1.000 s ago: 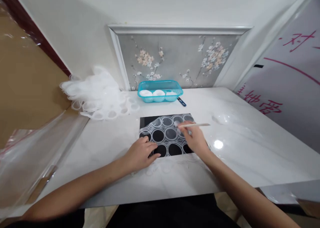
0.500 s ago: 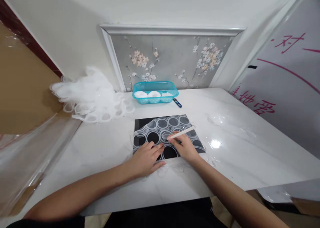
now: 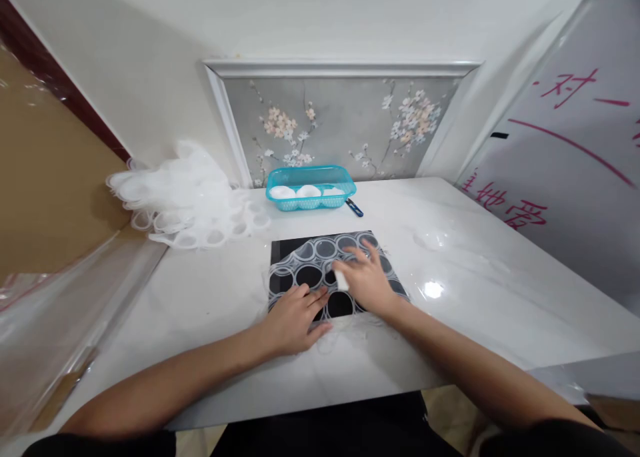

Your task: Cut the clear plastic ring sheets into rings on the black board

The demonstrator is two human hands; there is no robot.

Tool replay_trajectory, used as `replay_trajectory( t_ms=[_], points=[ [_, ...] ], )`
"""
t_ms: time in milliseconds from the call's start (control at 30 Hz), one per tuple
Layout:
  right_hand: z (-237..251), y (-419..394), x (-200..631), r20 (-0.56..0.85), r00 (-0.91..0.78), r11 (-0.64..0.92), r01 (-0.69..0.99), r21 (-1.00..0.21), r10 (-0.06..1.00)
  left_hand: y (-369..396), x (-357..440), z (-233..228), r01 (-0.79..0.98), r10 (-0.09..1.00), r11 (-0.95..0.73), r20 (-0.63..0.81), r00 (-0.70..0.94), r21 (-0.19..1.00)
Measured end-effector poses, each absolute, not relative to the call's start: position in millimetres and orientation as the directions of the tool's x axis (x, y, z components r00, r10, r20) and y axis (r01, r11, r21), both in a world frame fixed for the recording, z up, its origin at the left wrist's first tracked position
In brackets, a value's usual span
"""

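Clear plastic sheet of punched rings (image 3: 320, 260) flat on black mat (image 3: 283, 248).

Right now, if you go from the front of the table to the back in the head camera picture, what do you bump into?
Left hand pressing the plastic sheet with round holes → right hand with a white stick → small blue-handled tool → turquoise basket → flower picture.

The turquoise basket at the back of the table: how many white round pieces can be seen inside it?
3. In the turquoise basket, the white round pieces sit in a row: left, middle, right, partly hidden by the wall. More may lie beneath.
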State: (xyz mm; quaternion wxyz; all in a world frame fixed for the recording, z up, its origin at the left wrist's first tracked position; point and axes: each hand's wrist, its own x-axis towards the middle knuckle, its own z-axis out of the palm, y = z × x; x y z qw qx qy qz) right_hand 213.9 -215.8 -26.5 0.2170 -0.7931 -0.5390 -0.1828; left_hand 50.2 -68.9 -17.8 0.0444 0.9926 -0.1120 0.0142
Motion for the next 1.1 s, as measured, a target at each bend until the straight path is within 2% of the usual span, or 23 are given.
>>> replay_trajectory(
  t_ms=[33, 100, 133, 167, 200, 333, 433, 533, 833, 900, 1033, 1100],
  points=[
    [-19.0, -215.8, 226.3, 0.573, 0.413, -0.396, 0.904, -0.162, 0.708, -68.0, 49.9, -17.6, -0.22, -0.217, -0.971, 0.041, 0.975, 0.093],
    [-8.3, -220.3, 248.0, 0.683, 0.536, -0.513, 0.816, -0.267, 0.497, -65.3, 50.1, -16.4, -0.217, -0.215, -0.969, 0.034, 0.976, 0.114],
    [-6.6, -224.6, 254.8, 0.71, 0.569, -0.523, 0.788, -0.325, 0.416, -63.7, 50.8, -15.2, -0.219, -0.217, -0.967, 0.027, 0.976, 0.128],
    [-7.8, -229.9, 258.1, 0.71, 0.591, -0.504, 0.778, -0.376, 0.383, -62.3, 52.0, -13.6, -0.223, -0.221, -0.964, 0.025, 0.975, 0.145],
    [-11.9, -235.7, 257.9, 0.685, 0.607, -0.462, 0.781, -0.419, 0.403, -61.6, 53.6, -11.7, -0.23, -0.228, -0.959, 0.03, 0.973, 0.163],
    [-41.2, -254.3, 237.3, 0.456, 0.636, -0.26, 0.718, -0.646, 0.622, -68.8, 65.0, -3.7, -0.264, -0.253, -0.95, 0.089, 0.963, 0.164],
    [-54.4, -257.0, 225.6, 0.348, 0.682, -0.179, 0.576, -0.798, 0.643, -83.0, 77.6, -1.5, -0.323, -0.318, -0.944, 0.071, 0.946, 0.073],
    [-54.8, -254.1, 225.2, 0.302, 0.704, -0.15, 0.503, -0.851, 0.643, -94.4, 90.0, -5.1, -0.333, -0.333, -0.943, 0.032, 0.942, -0.004],
    [-54.9, -257.1, 226.1, 0.329, 0.684, -0.215, 0.582, -0.784, 0.651, -93.9, 98.3, -10.7, -0.303, -0.303, -0.953, -0.005, 0.953, 0.008],
    [-56.6, -257.5, 220.1, 0.375, 0.635, -0.261, 0.682, -0.684, 0.676, -93.7, 98.2, -7.6, -0.312, -0.312, -0.95, -0.02, 0.95, 0.023],
    [-43.5, -253.0, 226.4, 0.438, 0.409, -0.275, 0.9, -0.339, 0.8, -93.0, 99.5, -4.5, -0.332, -0.334, -0.942, -0.035, 0.942, 0.05],
    [-27.6, -252.3, 245.9, 0.485, 0.426, -0.34, 0.904, -0.259, 0.764, -91.7, 100.0, -4.7, -0.33, -0.332, -0.942, -0.026, 0.943, 0.065]
  ],
)
